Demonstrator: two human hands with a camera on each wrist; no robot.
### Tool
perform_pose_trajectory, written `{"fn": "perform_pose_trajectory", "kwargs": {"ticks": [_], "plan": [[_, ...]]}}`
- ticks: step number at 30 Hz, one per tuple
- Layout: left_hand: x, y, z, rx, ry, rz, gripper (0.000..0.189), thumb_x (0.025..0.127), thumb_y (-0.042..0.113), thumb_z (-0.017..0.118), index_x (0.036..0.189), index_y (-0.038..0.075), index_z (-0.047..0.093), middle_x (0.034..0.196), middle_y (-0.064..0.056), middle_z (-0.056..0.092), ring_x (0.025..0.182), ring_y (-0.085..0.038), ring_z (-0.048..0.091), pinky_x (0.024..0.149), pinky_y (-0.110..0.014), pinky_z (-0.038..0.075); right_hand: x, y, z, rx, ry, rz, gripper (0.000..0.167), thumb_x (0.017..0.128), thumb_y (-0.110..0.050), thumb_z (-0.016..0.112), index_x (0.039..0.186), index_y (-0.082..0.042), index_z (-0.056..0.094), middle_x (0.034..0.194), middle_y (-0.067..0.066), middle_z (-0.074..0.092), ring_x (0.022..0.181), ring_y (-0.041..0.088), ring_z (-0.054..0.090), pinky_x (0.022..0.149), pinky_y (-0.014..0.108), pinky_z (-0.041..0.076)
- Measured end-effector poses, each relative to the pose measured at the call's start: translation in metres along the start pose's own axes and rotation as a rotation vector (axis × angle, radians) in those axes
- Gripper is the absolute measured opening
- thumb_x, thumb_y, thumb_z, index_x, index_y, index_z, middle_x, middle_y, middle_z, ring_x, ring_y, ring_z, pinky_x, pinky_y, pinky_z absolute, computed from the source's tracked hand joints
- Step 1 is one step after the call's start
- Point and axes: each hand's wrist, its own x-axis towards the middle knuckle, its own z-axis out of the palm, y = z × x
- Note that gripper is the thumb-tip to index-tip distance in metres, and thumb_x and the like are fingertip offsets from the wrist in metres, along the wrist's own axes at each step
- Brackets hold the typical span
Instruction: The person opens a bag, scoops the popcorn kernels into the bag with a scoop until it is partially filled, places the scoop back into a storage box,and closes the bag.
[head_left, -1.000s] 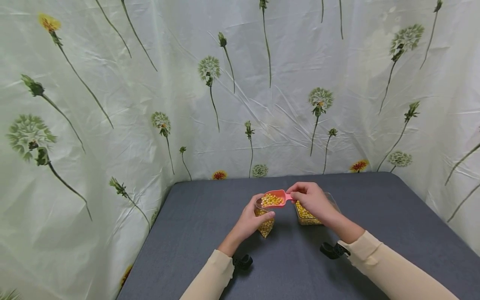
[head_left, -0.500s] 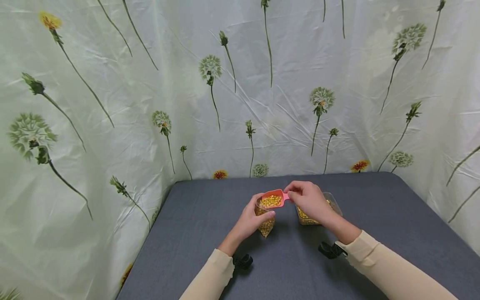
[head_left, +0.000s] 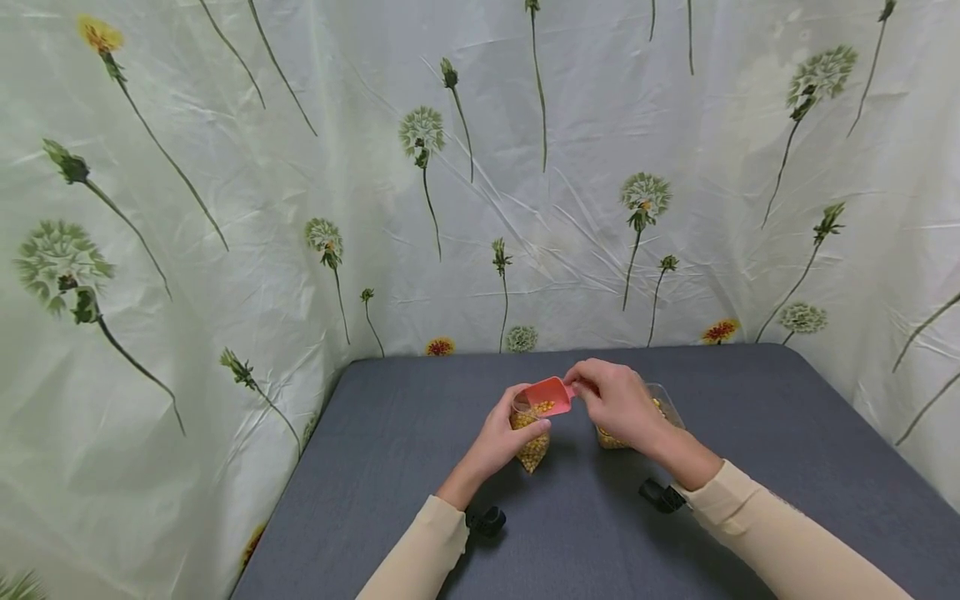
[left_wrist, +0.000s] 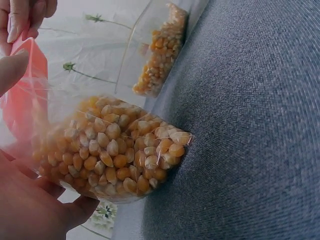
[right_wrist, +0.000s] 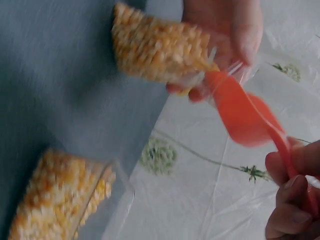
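A clear plastic bag (left_wrist: 115, 150) part filled with yellow corn kernels stands on the table, its mouth held by my left hand (head_left: 504, 433) with thumb and fingers round it. In the head view my right hand (head_left: 618, 402) pinches the handle of a coral-red scoop (head_left: 552, 393). The scoop tilts down toward the left, its lip in the bag's mouth. Some kernels lie at the scoop's front; its rear floor shows bare. In the right wrist view the scoop (right_wrist: 245, 112) points into the bag (right_wrist: 155, 47).
A clear box (right_wrist: 55, 195) of corn kernels stands on the dark grey table (head_left: 420, 417), right of the bag and partly behind my right hand in the head view. A flower-printed white curtain (head_left: 480, 208) hangs behind the table. Black straps (head_left: 487, 522) sit at both wrists.
My right hand has moved slightly left and tipped the scoop toward the bag. The scoop held a heap of kernels earlier; now far fewer lie in it. My left hand stays at the bag.
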Motion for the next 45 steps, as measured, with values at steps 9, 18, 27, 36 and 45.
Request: {"fn": "perform_pose_trajectory", "kwargs": {"ticks": [9, 18, 27, 36, 45], "plan": [[0.000, -0.001, 0.000, -0.003, 0.001, 0.013, 0.060, 0.093, 0.028, 0.076, 0.144, 0.023, 0.045, 0.124, 0.001, 0.058, 0.106, -0.019, 0.057, 0.086, -0.039, 0.050, -0.003, 0.003, -0.003, -0.084, 0.047, -0.199, 0.015, 0.092, 0.000, 0.071, 0.097, -0.014, 0.074, 0.091, -0.005, 0.068, 0.066, 0.003, 0.053, 0.057, 0.026, 0.045], [0.003, 0.000, 0.000, 0.033, 0.010, 0.004, 0.066, 0.090, 0.029, 0.079, 0.146, 0.020, 0.044, 0.125, 0.003, 0.060, 0.113, -0.017, 0.057, 0.091, -0.042, 0.050, -0.004, 0.021, -0.032, -0.019, 0.096, -0.009, 0.015, 0.095, -0.006, 0.064, 0.096, -0.017, 0.075, 0.071, -0.008, 0.059, 0.047, 0.008, 0.039, 0.047, 0.028, 0.035], [0.002, -0.003, -0.001, 0.026, -0.011, 0.014, 0.066, 0.092, 0.035, 0.076, 0.148, 0.020, 0.043, 0.126, 0.005, 0.060, 0.114, -0.017, 0.056, 0.091, -0.043, 0.047, -0.012, 0.057, -0.053, -0.053, 0.000, 0.236, 0.019, 0.097, -0.007, 0.056, 0.098, -0.010, 0.074, 0.067, 0.000, 0.061, 0.044, 0.015, 0.038, 0.045, 0.031, 0.032], [0.000, -0.005, 0.002, 0.029, -0.034, 0.032, 0.070, 0.095, 0.036, 0.072, 0.152, 0.014, 0.039, 0.128, 0.003, 0.059, 0.114, -0.017, 0.057, 0.089, -0.040, 0.049, -0.027, 0.085, -0.042, -0.002, -0.180, 0.361, 0.020, 0.095, -0.006, 0.054, 0.100, -0.005, 0.074, 0.069, 0.000, 0.062, 0.048, 0.016, 0.042, 0.046, 0.031, 0.034], [-0.001, -0.004, 0.000, 0.011, -0.031, 0.036, 0.070, 0.095, 0.035, 0.072, 0.152, 0.012, 0.038, 0.131, -0.004, 0.059, 0.115, -0.018, 0.057, 0.090, -0.041, 0.050, -0.034, 0.102, -0.052, -0.046, -0.214, 0.399, 0.019, 0.092, -0.003, 0.055, 0.098, -0.001, 0.073, 0.077, 0.007, 0.067, 0.054, 0.017, 0.045, 0.050, 0.033, 0.037]]}}
